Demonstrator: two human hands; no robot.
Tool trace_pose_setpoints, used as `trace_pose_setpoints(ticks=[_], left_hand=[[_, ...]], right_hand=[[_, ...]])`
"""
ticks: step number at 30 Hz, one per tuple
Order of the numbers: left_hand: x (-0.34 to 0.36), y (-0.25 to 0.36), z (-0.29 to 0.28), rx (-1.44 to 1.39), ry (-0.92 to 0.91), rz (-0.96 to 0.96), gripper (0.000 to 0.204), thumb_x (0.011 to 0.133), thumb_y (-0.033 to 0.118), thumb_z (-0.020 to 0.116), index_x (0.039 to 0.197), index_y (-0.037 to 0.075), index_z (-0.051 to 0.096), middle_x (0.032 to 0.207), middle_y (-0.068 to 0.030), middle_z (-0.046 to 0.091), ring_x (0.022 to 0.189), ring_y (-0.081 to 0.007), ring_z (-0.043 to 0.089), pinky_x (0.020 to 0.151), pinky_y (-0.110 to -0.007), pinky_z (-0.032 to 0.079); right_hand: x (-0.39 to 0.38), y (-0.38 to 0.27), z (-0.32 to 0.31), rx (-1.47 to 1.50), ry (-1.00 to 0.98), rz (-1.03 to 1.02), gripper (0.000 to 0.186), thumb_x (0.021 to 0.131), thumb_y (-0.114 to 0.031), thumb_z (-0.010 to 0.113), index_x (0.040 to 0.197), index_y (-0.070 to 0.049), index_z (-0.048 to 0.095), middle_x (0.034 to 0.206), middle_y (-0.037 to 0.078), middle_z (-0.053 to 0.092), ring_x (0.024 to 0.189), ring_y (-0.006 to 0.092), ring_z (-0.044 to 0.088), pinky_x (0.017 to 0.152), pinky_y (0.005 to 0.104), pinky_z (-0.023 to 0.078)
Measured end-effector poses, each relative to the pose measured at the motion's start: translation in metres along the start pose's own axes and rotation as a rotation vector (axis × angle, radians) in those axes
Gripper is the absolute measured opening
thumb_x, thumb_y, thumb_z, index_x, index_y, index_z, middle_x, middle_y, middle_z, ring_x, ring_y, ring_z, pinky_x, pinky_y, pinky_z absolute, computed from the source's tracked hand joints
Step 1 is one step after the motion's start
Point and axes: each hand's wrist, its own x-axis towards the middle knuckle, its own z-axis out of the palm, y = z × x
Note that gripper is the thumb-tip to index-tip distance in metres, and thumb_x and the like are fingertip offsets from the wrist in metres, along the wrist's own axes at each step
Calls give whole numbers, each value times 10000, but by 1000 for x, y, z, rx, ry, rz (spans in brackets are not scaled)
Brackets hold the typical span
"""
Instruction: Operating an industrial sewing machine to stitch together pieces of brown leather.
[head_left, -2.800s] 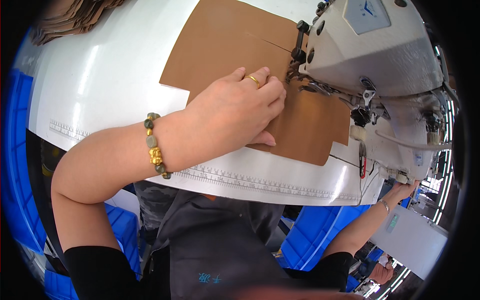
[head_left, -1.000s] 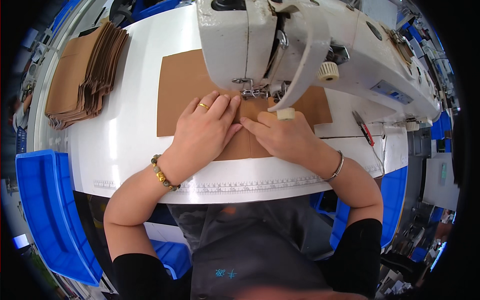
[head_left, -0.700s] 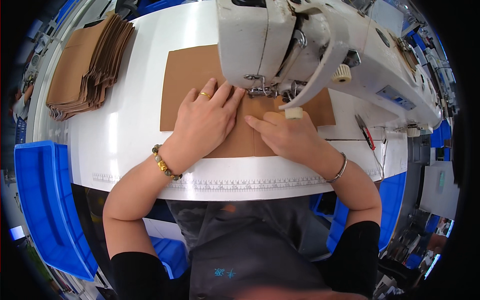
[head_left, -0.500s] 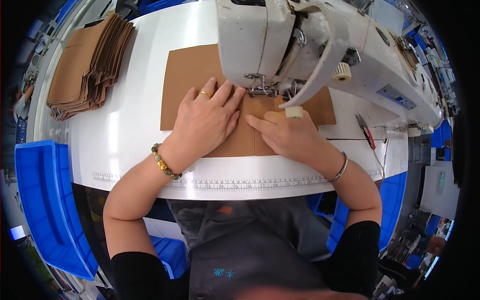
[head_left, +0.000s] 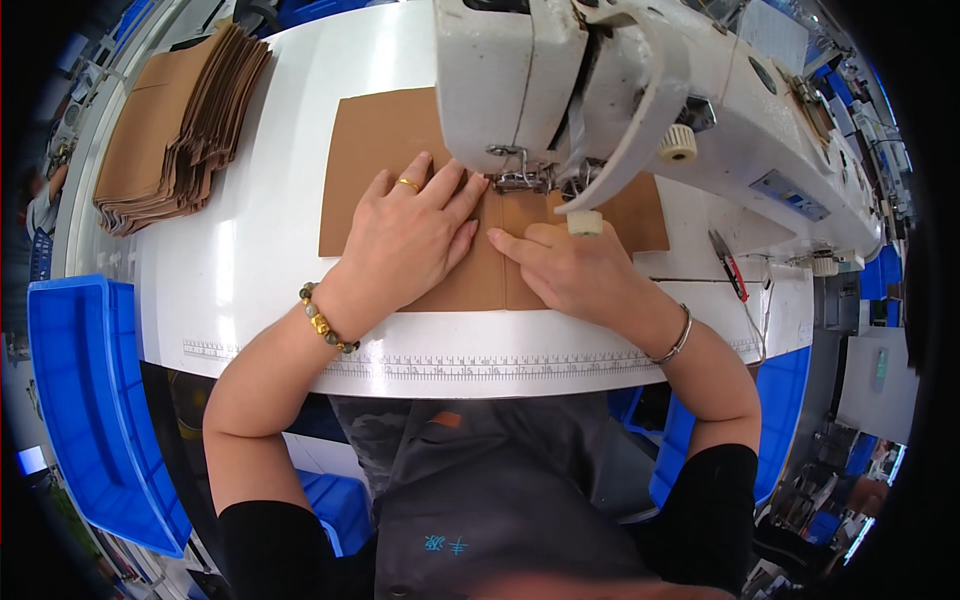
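Note:
A flat brown leather-like piece (head_left: 375, 130) lies on the white table under the head of a sewing machine (head_left: 635, 110). A seam or crease runs down its middle, toward me from the presser foot (head_left: 522, 182). Left of that line, my left hand (head_left: 410, 235) rests palm down with fingers stretched, their tips close to the foot. My right hand (head_left: 570, 265) presses on the piece just right of the line, index finger extended and the other fingers partly bent. Neither hand grasps anything. The machine hides part of the piece and the needle area.
A stack of folded brown pieces (head_left: 165, 110) stands at the far left of the table (head_left: 290, 130). A printed ruler (head_left: 480, 370) follows the front edge. Right of the piece lies a slim red and black tool (head_left: 730, 265). Blue bins (head_left: 95, 400) flank the table.

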Motion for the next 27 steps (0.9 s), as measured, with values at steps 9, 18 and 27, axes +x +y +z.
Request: trace_pose_setpoints(ticks=[9, 18, 27], left_hand=[[-3, 2, 0, 25, 28, -10, 449, 978, 360, 617, 1349, 110, 658, 1354, -82, 623, 1313, -304, 570, 1055, -493, 472], [-14, 12, -16, -249, -17, 108, 704, 820, 485, 742, 1330, 10, 645, 1406, -106, 631, 1302, -291, 580, 1082, -424, 478], [-14, 12, -15, -218, 9, 133, 797, 774, 533, 732, 1354, -2, 618, 1421, -107, 616, 1240, -308, 597, 1065, -412, 486]], right_hand=[[-2, 0, 3, -34, 39, -15, 443, 808, -104, 717, 1249, -142, 733, 757, 4, 562, 634, 193, 590, 567, 337, 500], [3, 3, -1, -119, 28, -64, 269, 901, -166, 662, 1143, -94, 753, 669, 48, 653, 538, 204, 647, 476, 331, 489], [4, 3, -2, -77, 79, -85, 266, 882, -149, 660, 1125, -98, 756, 713, 41, 673, 568, 207, 661, 488, 330, 500]])
